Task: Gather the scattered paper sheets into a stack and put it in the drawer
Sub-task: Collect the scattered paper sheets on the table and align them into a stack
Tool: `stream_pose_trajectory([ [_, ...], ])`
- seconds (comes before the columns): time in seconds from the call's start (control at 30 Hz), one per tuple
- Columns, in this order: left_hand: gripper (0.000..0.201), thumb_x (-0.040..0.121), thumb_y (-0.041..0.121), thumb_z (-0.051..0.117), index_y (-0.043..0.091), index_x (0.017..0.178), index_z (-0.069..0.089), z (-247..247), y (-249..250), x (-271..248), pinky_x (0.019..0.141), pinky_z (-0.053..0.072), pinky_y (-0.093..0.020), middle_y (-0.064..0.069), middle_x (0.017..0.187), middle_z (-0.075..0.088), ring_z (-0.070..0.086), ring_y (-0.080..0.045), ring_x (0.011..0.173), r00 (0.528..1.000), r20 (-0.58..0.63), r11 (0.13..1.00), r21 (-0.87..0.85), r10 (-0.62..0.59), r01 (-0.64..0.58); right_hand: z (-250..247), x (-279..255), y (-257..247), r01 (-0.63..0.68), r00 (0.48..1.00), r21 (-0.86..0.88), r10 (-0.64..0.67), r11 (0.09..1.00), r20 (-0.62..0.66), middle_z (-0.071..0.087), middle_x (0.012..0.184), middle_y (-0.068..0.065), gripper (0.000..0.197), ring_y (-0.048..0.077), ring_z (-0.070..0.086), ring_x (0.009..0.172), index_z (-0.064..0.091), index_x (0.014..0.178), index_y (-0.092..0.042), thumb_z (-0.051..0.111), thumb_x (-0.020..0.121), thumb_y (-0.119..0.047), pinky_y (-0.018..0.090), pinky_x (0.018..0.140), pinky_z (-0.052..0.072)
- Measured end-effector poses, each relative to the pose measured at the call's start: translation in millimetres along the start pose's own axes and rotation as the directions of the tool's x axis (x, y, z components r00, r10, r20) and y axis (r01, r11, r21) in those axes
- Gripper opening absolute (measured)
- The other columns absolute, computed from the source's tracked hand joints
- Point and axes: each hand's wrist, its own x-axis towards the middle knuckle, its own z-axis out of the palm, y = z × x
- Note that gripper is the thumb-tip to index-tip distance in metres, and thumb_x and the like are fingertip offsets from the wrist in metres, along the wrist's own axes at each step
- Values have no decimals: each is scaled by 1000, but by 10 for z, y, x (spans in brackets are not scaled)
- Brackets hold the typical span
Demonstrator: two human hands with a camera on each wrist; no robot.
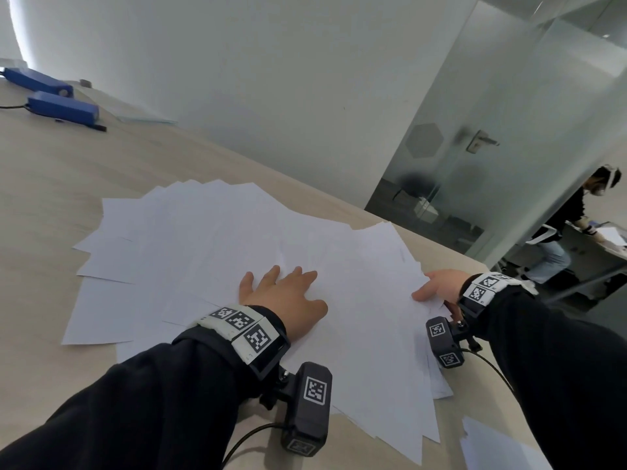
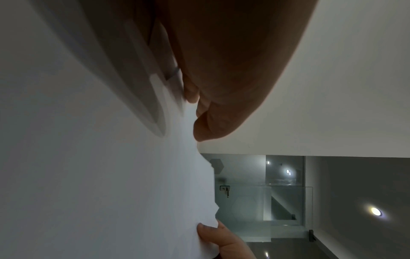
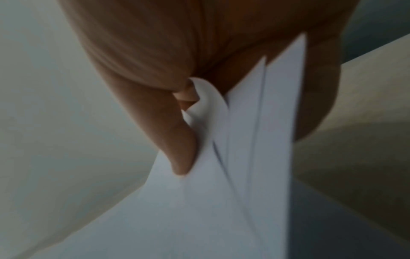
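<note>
Several white paper sheets (image 1: 210, 252) lie fanned out and overlapping on the light wooden table (image 1: 44, 184). My left hand (image 1: 285, 293) lies flat on the middle of the pile with fingers spread, pressing down. My right hand (image 1: 437, 286) pinches the right edge of the sheets, thumb on top and fingers underneath. In the right wrist view the thumb (image 3: 177, 140) bends the paper edges (image 3: 255, 140) against the fingers. The left wrist view looks across the sheets (image 2: 99, 175), with my left palm (image 2: 221, 70) above and my right thumb (image 2: 210, 234) at the far edge. No drawer is in view.
Two blue devices (image 1: 64, 108) with cables sit at the table's far left. One more loose sheet (image 1: 495, 446) lies at the near right. A glass partition and door (image 1: 481, 140) stand beyond the table's right end, where another person (image 1: 570, 228) bends over a desk.
</note>
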Motion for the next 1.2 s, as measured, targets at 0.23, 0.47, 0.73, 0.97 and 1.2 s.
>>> stream_pose_trajectory([
  [0.23, 64, 92, 53, 40, 45, 153, 21, 12, 19, 25, 120, -13, -48, 14, 166, 7, -2, -7, 153, 1000, -15, 1000, 0, -1, 1, -357, -242, 196, 82, 980, 133, -55, 988, -193, 74, 100, 10, 33, 33, 70, 91, 69, 107, -16, 78, 75, -14, 44, 90, 55],
  [0.47, 45, 94, 44, 48, 45, 138, 45, -59, 24, -45, 123, 2, -44, 16, 153, 40, 33, -9, 143, 986, -168, 979, -203, 0, -35, -742, -866, 608, 187, 923, 317, -56, 930, -380, 72, 104, 7, 23, 29, 67, 100, 66, 93, -23, 78, 73, -23, 50, 98, 50],
  [0.73, 43, 92, 51, 48, 43, 134, 51, -138, 142, -285, 116, 27, -42, 13, 142, 56, 53, -18, 128, 989, -101, 964, -254, -111, 82, -1267, -1642, 1331, 217, 852, 499, 87, 839, -516, 70, 109, 17, 18, 40, 66, 101, 66, 94, -17, 75, 80, -12, 56, 97, 49],
  [0.97, 50, 97, 51, 51, 19, 135, 59, -290, 640, -634, 107, 35, -34, 1, 140, 58, 52, -22, 128, 988, -151, 875, -471, 44, -111, -1067, -2339, 1568, 280, 886, 655, 73, 702, -457, 67, 93, 16, 12, 34, 63, 81, 61, 90, -12, 61, 91, 0, 45, 76, 54],
  [1.2, 46, 85, 53, 70, 11, 102, 72, -155, 930, -1083, 69, 57, -34, -1, 83, 78, 74, -24, 73, 992, 89, 721, -693, 90, -3, -473, -2614, 1666, 345, 923, 820, -6, 457, -385, 72, 95, 9, 16, 27, 67, 77, 64, 104, -14, 63, 91, -5, 33, 63, 55],
])
